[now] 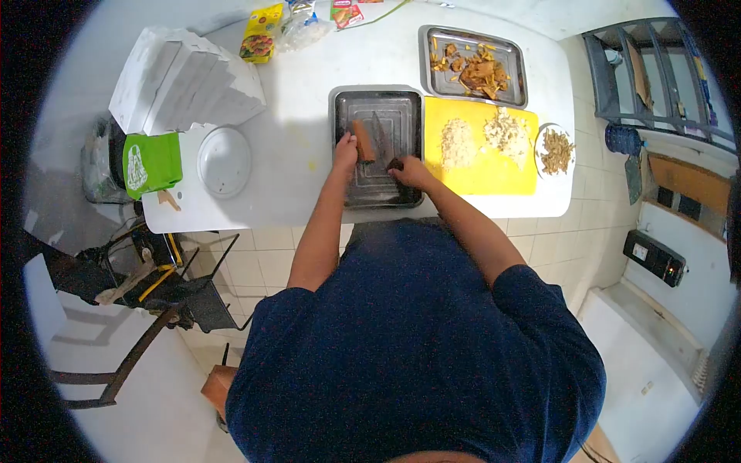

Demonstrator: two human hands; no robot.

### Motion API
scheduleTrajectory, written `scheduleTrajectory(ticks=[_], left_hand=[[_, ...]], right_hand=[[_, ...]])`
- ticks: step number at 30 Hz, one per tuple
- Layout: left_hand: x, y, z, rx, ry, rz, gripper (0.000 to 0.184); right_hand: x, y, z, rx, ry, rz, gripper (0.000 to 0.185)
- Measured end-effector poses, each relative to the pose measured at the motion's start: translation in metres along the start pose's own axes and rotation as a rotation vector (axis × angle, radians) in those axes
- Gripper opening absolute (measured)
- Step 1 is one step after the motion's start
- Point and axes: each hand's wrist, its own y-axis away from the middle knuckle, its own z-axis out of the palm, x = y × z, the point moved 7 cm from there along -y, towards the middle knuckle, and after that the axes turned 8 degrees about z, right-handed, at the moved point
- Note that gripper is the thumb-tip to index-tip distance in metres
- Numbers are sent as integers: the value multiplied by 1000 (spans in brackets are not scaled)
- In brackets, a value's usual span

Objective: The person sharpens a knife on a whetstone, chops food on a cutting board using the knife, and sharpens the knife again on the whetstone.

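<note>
An orange-brown, long piece [363, 142], which looks like a carrot, is held by my left hand [346, 152] over a dark metal tray [340, 189]. My right hand [413, 174] is closed round the dark handle of a knife [380, 135], whose blade points away from me over the same tray. The blade lies just right of the orange piece, with a narrow gap between them. Right of the tray, a yellow cutting board [478, 181] carries two heaps of pale chopped food [458, 143].
A second metal tray [519, 77] with brown pieces stands at the back right. Beside the board is a plate [544, 170] of chopped bits. On the left are a white plate [224, 162], a green bag [158, 162] and white boxes [185, 85]. Packets [262, 32] lie at the back.
</note>
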Motion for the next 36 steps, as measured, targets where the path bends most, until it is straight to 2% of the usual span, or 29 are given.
scheduleTrajectory(ticks=[2, 4, 6, 8, 11, 14, 17, 20, 23, 26, 32, 36], left_hand=[[-37, -16, 0, 40, 252, -56, 46], [-51, -23, -6, 67, 156, -11, 43], [-40, -16, -11, 72, -57, 88, 38], [8, 16, -18, 59, -387, 242, 34], [31, 42, -17, 103, -465, 289, 30], [36, 49, -14, 92, -645, 333, 26], [44, 53, -9, 62, -823, 512, 26], [101, 69, -10, 88, -607, 652, 31], [100, 69, -1, -94, 17, 329, 33], [106, 76, 9, -226, -19, 379, 31], [112, 81, 12, -111, 32, 474, 29], [114, 84, 14, -119, 107, 358, 28]], right_hand=[[-19, 10, -12, -41, -32, 11, 34], [21, -10, 18, -130, -289, 90, 25], [36, -10, 23, -217, -505, 176, 19], [11, 13, -6, -301, -676, 266, 14], [-19, 40, -35, -310, -964, 393, 18], [-29, 47, -42, -381, -1028, 334, 16], [-40, 54, -48, -395, -1004, 307, 16], [-60, 62, -58, -411, -1066, 322, 17], [-68, 63, -60, -443, -1111, 293, 16], [-72, 62, -62, -408, -1072, 289, 14], [-77, 68, -69, -399, -1036, 230, 14], [-79, 78, -73, -384, -1052, 219, 12]])
